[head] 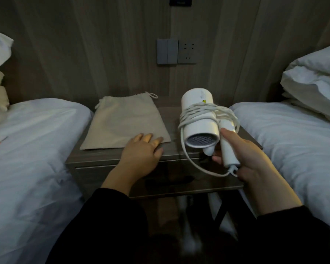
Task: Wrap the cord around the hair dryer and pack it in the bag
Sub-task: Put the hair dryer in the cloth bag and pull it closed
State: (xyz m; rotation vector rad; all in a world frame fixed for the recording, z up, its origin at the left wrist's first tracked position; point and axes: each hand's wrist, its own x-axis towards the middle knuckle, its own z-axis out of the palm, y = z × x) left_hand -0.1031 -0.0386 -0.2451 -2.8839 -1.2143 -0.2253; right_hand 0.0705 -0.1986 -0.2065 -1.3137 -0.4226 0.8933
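My right hand (246, 155) grips the folded handle of a white hair dryer (196, 103), held above the right side of the nightstand (122, 159). The white cord (196, 114) is wound several times around the dryer's barrel, and one loose loop hangs down to the handle's end. A beige drawstring bag (122, 121) lies flat on the left of the nightstand, its mouth toward the wall. My left hand (141, 149) rests palm down on the bag's near right corner, fingers spread.
Beds with white covers flank the nightstand, one on the left (27, 159) and one on the right (293, 141), with pillows (316, 82) stacked on the right one. A switch and socket panel (176, 51) sits on the wooden wall behind.
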